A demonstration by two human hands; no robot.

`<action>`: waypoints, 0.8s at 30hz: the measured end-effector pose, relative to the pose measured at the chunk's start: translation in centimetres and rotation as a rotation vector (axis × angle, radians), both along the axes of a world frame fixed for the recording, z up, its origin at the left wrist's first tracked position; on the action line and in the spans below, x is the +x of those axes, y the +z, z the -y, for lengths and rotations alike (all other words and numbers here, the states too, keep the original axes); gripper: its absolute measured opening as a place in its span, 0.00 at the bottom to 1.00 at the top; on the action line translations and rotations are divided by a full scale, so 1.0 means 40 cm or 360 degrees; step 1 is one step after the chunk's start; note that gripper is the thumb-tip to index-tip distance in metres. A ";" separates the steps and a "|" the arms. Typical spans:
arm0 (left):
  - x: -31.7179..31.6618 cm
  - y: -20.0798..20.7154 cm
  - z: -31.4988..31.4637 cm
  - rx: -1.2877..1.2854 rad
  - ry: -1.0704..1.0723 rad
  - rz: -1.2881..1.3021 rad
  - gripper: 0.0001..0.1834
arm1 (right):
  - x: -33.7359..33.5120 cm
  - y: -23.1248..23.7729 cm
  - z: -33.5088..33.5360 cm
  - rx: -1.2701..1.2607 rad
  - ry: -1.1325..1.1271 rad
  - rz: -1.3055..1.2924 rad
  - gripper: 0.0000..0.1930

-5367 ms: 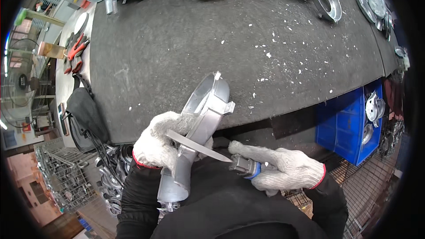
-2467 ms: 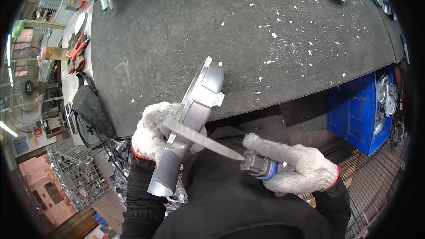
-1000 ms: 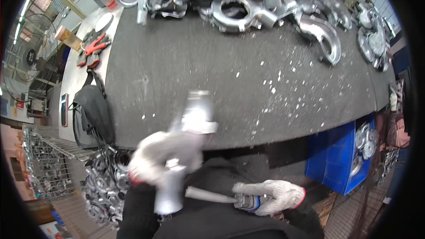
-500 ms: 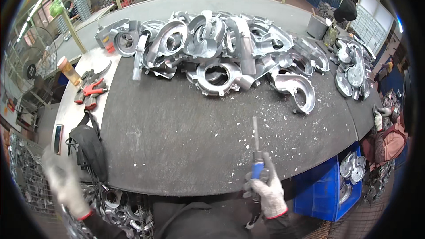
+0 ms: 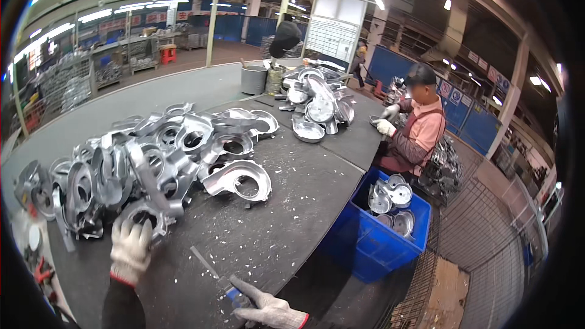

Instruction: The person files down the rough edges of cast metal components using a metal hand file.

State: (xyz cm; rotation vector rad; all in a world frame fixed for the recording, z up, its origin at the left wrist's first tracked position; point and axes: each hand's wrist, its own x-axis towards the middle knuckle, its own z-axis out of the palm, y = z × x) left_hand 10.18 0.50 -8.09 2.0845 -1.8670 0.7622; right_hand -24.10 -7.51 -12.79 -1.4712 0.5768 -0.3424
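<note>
My left hand (image 5: 131,248), in a pale knit glove, is at the near edge of a heap of silvery metal castings (image 5: 189,131). Its fingers bend over the rim of a ring-shaped casting (image 5: 159,224), whose lower left part they cover. My right hand (image 5: 268,307), gloved too, is low over the front of the dark table. It is closed round a blue-handled file (image 5: 207,263), the index finger laid along the handle. The file's long narrow blade points up and left. Apart from the heap, closer to the right, a scroll-shaped casting (image 5: 241,181) lies flat.
Pale metal chips dot the dark tabletop (image 5: 292,207). A second pile of castings (image 5: 317,106) and a grey bucket (image 5: 254,79) stand farther back. Below the right edge is a blue bin (image 5: 390,250) with castings in it. Beyond it a co-worker (image 5: 420,116) handles a part.
The view has swung to the right, bringing the co-worker and blue bin into fuller sight. My left hand has moved from the table's left side to the ring-shaped casting. The right still holds the file.
</note>
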 end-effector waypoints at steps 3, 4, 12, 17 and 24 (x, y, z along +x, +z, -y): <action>-0.068 0.071 -0.093 -0.0343 -0.0062 0.0094 0.25 | 0.000 0.106 0.015 0.0314 0.0224 -0.0475 0.51; -0.094 0.112 -0.146 -0.0431 -0.0005 -0.0049 0.26 | 0.002 0.102 0.021 0.0363 0.0217 -0.0383 0.49; -0.143 0.132 -0.300 0.0291 0.0375 -0.1643 0.16 | -0.006 0.041 0.039 0.0390 -0.0032 -0.0088 0.47; -0.211 -0.009 -0.339 0.0235 0.0639 -0.0469 0.28 | -0.026 -0.002 0.012 0.0491 -0.0098 0.0097 0.49; -0.372 -0.104 -0.614 -0.0128 0.0709 -0.0955 0.46 | -0.172 -0.003 -0.028 0.0365 0.0293 -0.0303 0.44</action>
